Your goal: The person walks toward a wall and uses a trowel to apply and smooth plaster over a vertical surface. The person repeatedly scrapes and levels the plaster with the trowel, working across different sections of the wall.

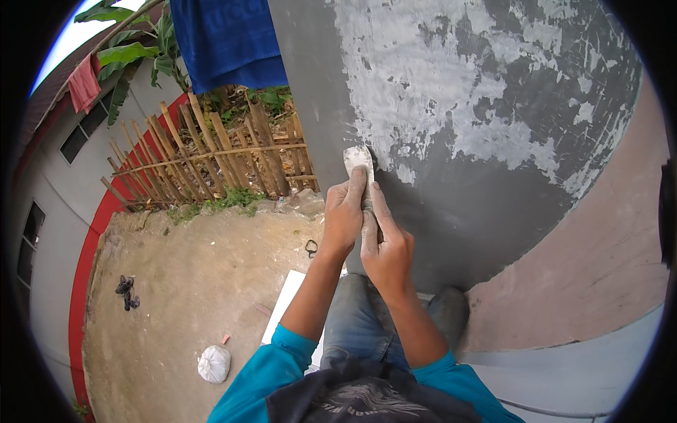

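Head view: scraper [357,157], flat blade, dull pale, smeared whitish, its end at the grey wall [437,233] near the lower edge of a white, flaking patch [416,84]. My left fingers [357,182] pinch it, one along the blade; my right fingers [383,209] close in alongside, pinching the mostly hidden handle.

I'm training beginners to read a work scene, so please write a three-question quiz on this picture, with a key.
1. True or false: only one hand is on the flat-bladed tool.
2. Multiple choice: in the picture, what hangs just left of the grey wall?
A. a blue cloth
B. a yellow bucket
C. a coiled hose
3. Fill in: the white bag lies on the ____.

Key: 1. False: the left hand and right hand are both on it. 2. A. 3. Ground.
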A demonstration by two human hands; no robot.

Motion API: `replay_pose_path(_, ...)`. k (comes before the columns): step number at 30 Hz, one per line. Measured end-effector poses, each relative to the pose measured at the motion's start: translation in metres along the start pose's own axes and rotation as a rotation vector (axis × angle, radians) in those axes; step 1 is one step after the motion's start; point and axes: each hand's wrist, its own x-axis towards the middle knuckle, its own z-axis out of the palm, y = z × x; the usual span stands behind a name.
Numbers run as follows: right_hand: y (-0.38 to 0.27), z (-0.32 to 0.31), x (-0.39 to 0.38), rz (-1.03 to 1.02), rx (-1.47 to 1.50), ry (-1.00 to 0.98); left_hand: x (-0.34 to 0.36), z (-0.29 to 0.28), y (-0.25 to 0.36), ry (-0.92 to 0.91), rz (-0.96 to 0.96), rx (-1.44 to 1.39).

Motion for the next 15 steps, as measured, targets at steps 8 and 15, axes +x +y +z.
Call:
replay_pose_path(8,0.0,-0.008,-0.015,0.053,-0.005,-0.014,-0.014,0.01,-0.011,0.025,-0.047,0.07)
replay_pose_path(15,0.002,-0.008,-0.017,0.017,0.011,0.004,-0.018,0.013,-0.012,0.028,-0.033,0.118)
